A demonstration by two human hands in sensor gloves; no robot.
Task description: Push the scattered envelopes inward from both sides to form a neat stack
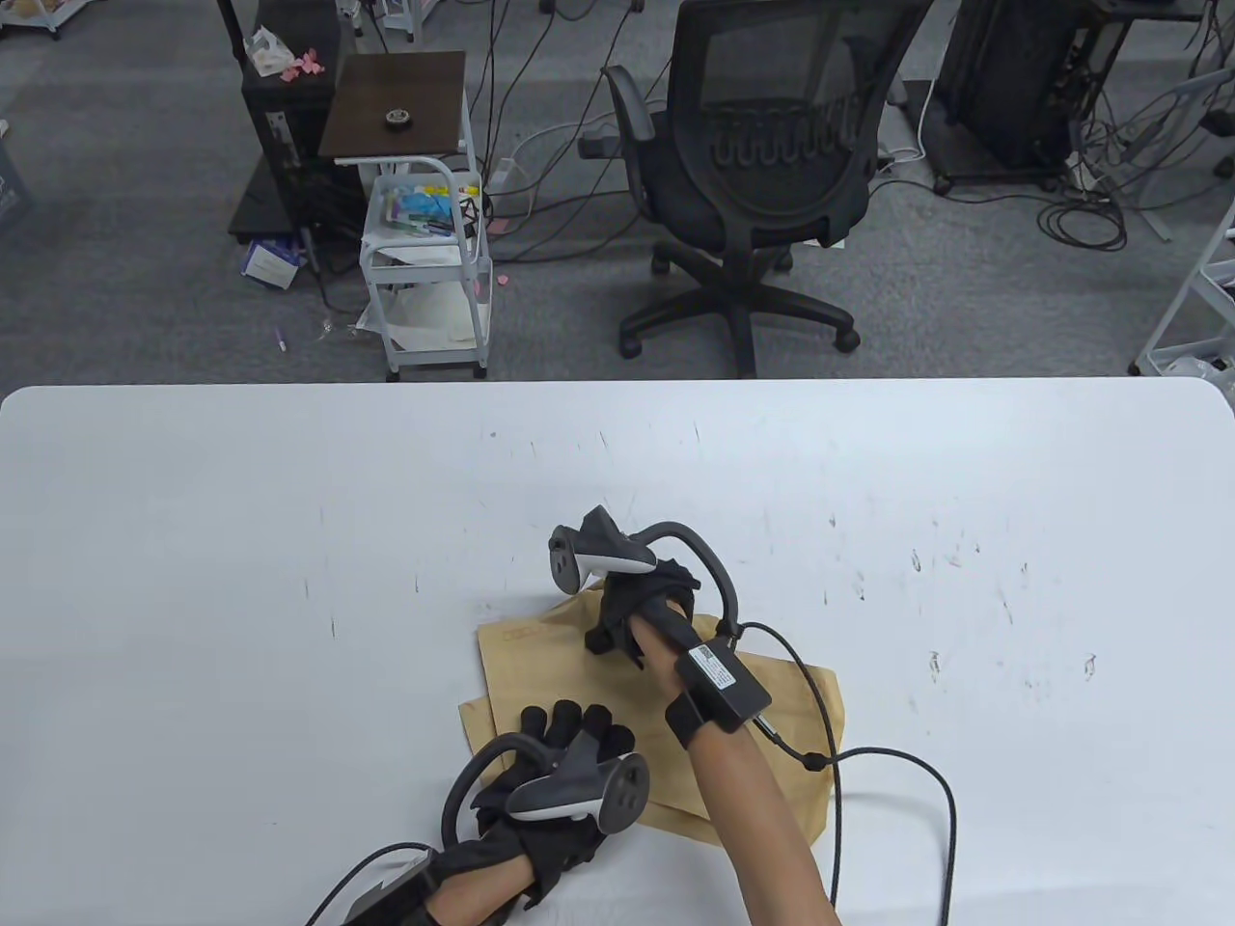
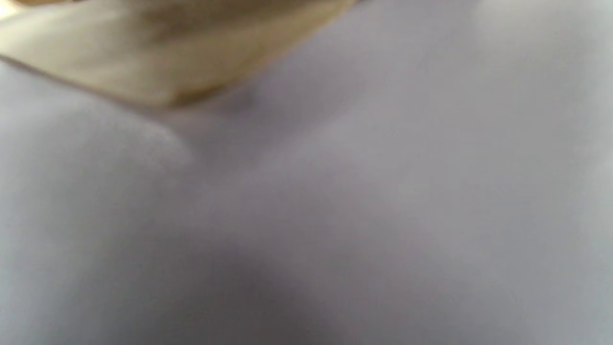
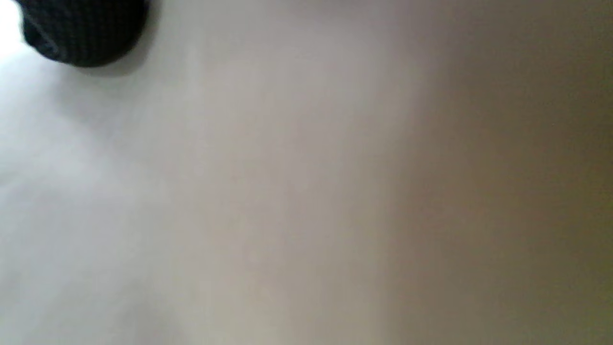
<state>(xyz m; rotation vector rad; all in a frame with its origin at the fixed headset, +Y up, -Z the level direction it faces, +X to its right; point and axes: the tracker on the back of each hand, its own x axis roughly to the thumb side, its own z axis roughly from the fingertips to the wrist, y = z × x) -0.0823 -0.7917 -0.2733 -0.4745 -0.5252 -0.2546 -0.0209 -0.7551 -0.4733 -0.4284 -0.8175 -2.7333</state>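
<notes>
Several brown paper envelopes [image 1: 540, 666] lie overlapped and slightly fanned on the white table [image 1: 241, 531], near the front centre. My left hand [image 1: 564, 738] rests flat on the near left part of the pile, fingers spread. My right hand [image 1: 637, 598] rests on the pile's far edge, fingers curled down; its forearm crosses over the envelopes. In the left wrist view a blurred envelope corner [image 2: 163, 57] shows at the top over the table. In the right wrist view one dark gloved fingertip [image 3: 81, 33] shows at the top left over a blurred pale surface.
A black cable [image 1: 897, 762] loops from my right wrist over the table to the right of the pile. Beyond the far table edge stand a black office chair [image 1: 762, 164] and a white trolley [image 1: 425, 270] on the floor.
</notes>
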